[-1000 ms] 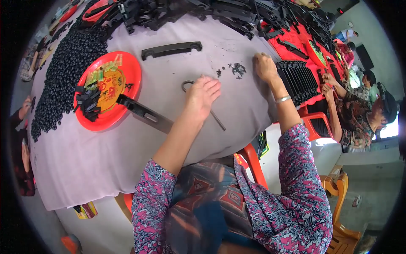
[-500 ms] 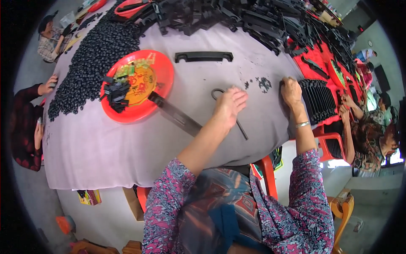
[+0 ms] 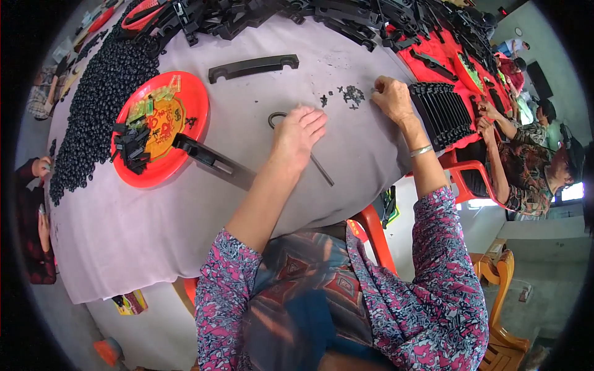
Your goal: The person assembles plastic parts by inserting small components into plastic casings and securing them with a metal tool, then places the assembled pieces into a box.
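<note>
My left hand lies palm down over a thin metal rod with a ring at one end, fingers stretched out. Under my left forearm a long black plastic part reaches onto the rim of a red plate. The fingers of my right hand are curled at the cloth, and whatever they hold is hidden. Just left of it are scattered small black bits. To its right a row of black slotted parts lies side by side. A single black bar rests beyond my left hand.
Black bead-like pieces are heaped on the left. Black plastic parts pile up along the far side. Green wrappers and black strips lie on the plate. Co-workers sit left and right; a red chair stands near me.
The whole view has turned, so the table things appear further left and higher. Both hands keep about the same places on the table; the left fingers look flatter.
</note>
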{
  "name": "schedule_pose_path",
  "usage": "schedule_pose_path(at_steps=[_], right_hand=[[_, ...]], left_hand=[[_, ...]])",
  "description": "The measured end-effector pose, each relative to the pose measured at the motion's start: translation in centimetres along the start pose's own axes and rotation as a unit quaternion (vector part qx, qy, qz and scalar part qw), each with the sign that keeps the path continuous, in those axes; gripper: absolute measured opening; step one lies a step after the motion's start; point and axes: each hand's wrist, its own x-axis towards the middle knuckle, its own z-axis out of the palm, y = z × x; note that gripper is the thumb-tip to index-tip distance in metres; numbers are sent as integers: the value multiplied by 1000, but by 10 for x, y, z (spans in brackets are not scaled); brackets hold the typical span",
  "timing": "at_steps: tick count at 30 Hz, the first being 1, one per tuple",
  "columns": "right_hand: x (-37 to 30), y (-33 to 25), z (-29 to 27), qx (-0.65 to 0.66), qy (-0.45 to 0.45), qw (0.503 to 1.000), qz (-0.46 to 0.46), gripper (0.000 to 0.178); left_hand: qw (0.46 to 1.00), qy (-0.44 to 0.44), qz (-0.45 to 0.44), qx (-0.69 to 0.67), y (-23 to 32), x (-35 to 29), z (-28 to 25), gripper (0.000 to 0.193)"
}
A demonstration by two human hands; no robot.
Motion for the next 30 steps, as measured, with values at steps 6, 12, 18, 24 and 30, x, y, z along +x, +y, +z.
schedule_pose_path(at_steps=[6,12,18,24,30], right_hand=[[-26,-106,-15,350,-55,934,-45,14],[-30,-137,-13,360,-173,908,-127,15],[4,-58,-8,185,-15,981,-62,26],[-14,-68,22,-76,-15,997,-2,55],[-4,-56,33,-38,-8,997,-60,38]], left_hand=[[1000,-2,0,-9,0,-1,-2,38],[996,9,33,-83,0,4,-2,36],[995,17,8,-98,3,-1,3,33],[996,14,1,-89,2,0,1,35],[996,6,0,-87,2,0,1,37]])
